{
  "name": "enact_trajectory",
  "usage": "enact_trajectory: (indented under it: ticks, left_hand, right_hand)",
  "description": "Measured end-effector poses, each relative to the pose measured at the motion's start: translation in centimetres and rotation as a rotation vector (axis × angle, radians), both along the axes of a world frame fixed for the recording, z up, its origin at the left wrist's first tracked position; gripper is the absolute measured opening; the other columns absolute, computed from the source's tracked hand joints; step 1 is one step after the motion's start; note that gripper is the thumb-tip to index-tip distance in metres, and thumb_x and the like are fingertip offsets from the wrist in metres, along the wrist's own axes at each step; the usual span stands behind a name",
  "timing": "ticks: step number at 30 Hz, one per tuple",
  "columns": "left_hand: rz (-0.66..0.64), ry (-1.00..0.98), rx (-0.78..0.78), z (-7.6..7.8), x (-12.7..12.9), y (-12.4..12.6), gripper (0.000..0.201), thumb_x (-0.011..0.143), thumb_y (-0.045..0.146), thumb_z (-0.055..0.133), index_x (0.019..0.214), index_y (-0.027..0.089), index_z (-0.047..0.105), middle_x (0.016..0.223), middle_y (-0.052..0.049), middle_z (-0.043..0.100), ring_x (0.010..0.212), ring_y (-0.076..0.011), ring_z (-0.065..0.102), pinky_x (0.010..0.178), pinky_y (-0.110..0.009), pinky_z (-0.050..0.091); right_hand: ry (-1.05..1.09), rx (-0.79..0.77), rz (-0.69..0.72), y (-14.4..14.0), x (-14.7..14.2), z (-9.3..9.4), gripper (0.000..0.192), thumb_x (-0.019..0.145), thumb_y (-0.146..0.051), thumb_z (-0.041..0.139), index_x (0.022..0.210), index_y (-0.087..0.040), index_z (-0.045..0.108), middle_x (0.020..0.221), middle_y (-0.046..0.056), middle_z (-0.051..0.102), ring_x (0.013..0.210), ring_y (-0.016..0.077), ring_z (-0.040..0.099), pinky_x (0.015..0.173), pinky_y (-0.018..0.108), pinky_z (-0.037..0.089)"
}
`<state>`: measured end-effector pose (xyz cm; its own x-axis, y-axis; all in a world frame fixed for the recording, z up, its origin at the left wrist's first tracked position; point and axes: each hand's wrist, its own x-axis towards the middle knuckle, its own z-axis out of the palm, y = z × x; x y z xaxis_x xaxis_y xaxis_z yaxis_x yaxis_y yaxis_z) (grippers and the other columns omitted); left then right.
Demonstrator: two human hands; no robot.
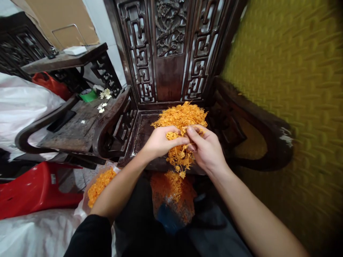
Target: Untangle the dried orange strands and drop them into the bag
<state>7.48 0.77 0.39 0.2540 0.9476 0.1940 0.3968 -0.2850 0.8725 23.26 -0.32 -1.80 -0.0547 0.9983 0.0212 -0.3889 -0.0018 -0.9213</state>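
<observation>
Dark carved wooden chair (pixel 171 53), fretwork back panel with floral relief, curved armrests. Second matching chair (pixel 66 125) adjoining at left. Dark side table (pixel 64 60) behind it. Red plastic stool (pixel 34 189) on its side, lower left. Yellow textured wall (pixel 289 89) at right. Cardboard sheet (pixel 61 21) leaning against pale wall, upper left.

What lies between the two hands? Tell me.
In the head view, a hanging clump of orange strands lies between the left hand and right hand; both hands grip it.
</observation>
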Motion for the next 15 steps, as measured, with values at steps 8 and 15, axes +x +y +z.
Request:
enact_trajectory:
  ticks: [8,15]
  left_hand:
    - [-0.277,-0.198,-0.057,2.1,0.1,-3.5,0.029,0.089,0.044,0.070,0.073,0.020,0.066,0.068,-0.003,0.068,0.058,-0.0126,0.061,0.054,-0.027,0.047]
    - [0.079,-0.661,-0.384,-0.9,-1.8,0.3,0.028,0.083,0.041,0.072,0.098,0.017,0.070,0.087,-0.010,0.076,0.042,-0.0067,0.055,0.030,-0.019,0.026]
  right_hand:
    - [0.219,-0.181,-0.338,4.2,3.7,-0.9,0.038,0.082,-0.039,0.078,0.076,-0.021,0.045,0.057,-0.009,0.039,0.042,0.0040,0.023,0.036,0.018,0.021]
    - [0.329,-0.114,-0.161,4.1,5.7,-0.1,0.038,0.085,-0.036,0.075,0.077,-0.021,0.041,0.062,-0.009,0.033,0.043,0.0042,0.022,0.037,0.017,0.026]
